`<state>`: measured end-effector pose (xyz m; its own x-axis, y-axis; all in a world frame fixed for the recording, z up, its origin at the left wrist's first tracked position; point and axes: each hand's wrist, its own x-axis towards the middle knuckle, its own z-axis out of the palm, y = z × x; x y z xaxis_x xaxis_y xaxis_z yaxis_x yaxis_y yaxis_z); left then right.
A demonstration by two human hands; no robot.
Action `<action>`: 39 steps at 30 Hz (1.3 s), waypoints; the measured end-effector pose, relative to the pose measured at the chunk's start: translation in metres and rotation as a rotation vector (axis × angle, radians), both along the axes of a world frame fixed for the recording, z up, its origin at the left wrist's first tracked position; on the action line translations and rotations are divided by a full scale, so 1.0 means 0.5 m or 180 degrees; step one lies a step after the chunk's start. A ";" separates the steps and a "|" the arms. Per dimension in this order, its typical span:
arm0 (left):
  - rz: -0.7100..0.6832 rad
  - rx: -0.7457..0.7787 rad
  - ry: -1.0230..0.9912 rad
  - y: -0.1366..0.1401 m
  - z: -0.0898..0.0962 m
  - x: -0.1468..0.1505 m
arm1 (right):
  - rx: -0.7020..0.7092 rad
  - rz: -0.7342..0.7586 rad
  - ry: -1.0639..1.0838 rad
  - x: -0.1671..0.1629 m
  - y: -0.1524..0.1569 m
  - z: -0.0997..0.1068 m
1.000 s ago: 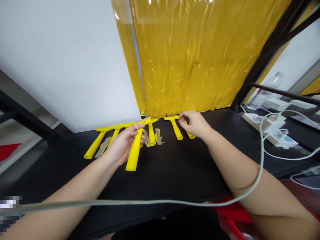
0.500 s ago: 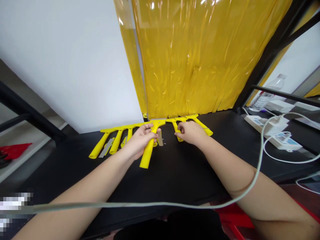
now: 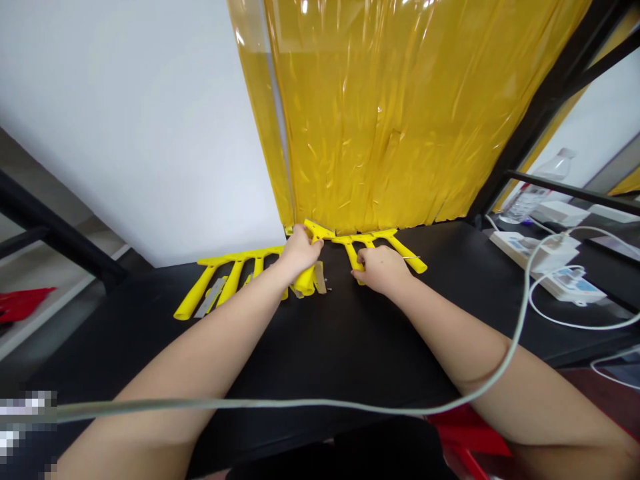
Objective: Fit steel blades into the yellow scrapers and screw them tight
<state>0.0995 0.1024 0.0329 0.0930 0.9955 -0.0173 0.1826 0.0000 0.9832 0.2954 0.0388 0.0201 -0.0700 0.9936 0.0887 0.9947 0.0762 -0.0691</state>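
Observation:
My left hand point(image 3: 299, 252) is closed around the upper part of a yellow T-shaped scraper point(image 3: 320, 230), whose head is tilted at the back of the black table. The lower part of its handle lies over other yellow pieces and a flat brown strip point(image 3: 321, 278). My right hand point(image 3: 384, 269) is curled, fingertips at the handle of another yellow scraper point(image 3: 352, 255); what it holds is hidden. A thin metal rod point(image 3: 412, 257) sticks out beyond this hand, across the rightmost yellow scraper point(image 3: 411, 257).
More yellow scrapers point(image 3: 230, 283) and a grey metal blade point(image 3: 210, 298) lie to the left. Small screws point(image 3: 329, 289) are near the middle. White power strips point(image 3: 560, 273) and a plastic bottle point(image 3: 537, 187) stand right. A pale cable point(image 3: 310, 403) crosses before my arms.
My left hand has moved the yellow scraper away from me, down among the others at the back, and its head has tilted. My right hand has barely moved.

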 end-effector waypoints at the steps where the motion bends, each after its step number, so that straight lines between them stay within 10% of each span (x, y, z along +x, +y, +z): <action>1: 0.0124 0.0138 0.0411 0.004 0.004 0.004 | -0.0012 -0.0018 -0.0058 -0.002 -0.001 0.002; 7: 0.0203 0.0545 0.2555 0.010 0.022 0.040 | -0.0033 -0.0018 -0.0167 -0.008 -0.004 0.009; 15: -0.0153 0.0652 0.3795 0.039 0.025 0.069 | -0.0125 -0.0047 -0.0080 -0.010 -0.006 0.011; 39: -0.0347 0.0808 0.4017 0.051 -0.018 0.104 | -0.0146 -0.0024 -0.0044 -0.005 -0.003 0.008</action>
<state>0.1513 0.1279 0.0239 0.2313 0.9722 0.0352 0.9669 -0.2337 0.1020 0.2930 0.0374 0.0240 -0.0633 0.9971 0.0422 0.9961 0.0658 -0.0587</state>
